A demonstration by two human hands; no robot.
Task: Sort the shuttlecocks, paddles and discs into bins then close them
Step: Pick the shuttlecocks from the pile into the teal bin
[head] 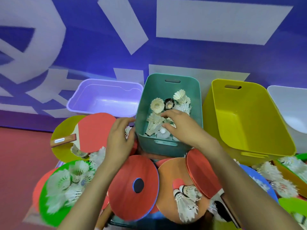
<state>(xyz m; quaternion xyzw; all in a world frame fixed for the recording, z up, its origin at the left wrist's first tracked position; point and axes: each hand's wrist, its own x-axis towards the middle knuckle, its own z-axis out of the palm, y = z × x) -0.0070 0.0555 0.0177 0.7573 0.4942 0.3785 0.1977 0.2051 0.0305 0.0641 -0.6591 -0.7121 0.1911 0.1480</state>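
Foreground heap: red disc point(132, 186) with a dark centre spot lies between the two forearms, nearest the lens; orange disc point(172, 188) beside it carries loose shuttlecocks point(184, 201).
Right hand: right hand point(181, 125) reaches over the near rim into the teal bin point(196, 103); fingers spread and curled downward, nothing visibly pinched, likely just letting go among the shuttlecocks in the bin point(159, 112).
Left hand: left hand point(121, 138) sits just outside the bin's near-left corner, fingers curled around a white shuttlecock point(128, 132) mostly hidden behind them; probably staged for the same bin.
Why teal: feathers already collect there, so it serves as the shuttlecock bin.
Left of the fingers: red paddle point(93, 130) rests on a yellow disc point(63, 128); green disc point(48, 208) below holds a blurred cluster of shuttlecocks.
Open room: lilac bin point(106, 98) beyond the left fingers and yellow bin point(249, 123) right of the right fingers look empty, tilted toward the camera, free for paddles and discs.
Edges: teal rim stands close between both wrists; yellow bin's near rim overhangs the heap.
Progress: early, no lids seen.
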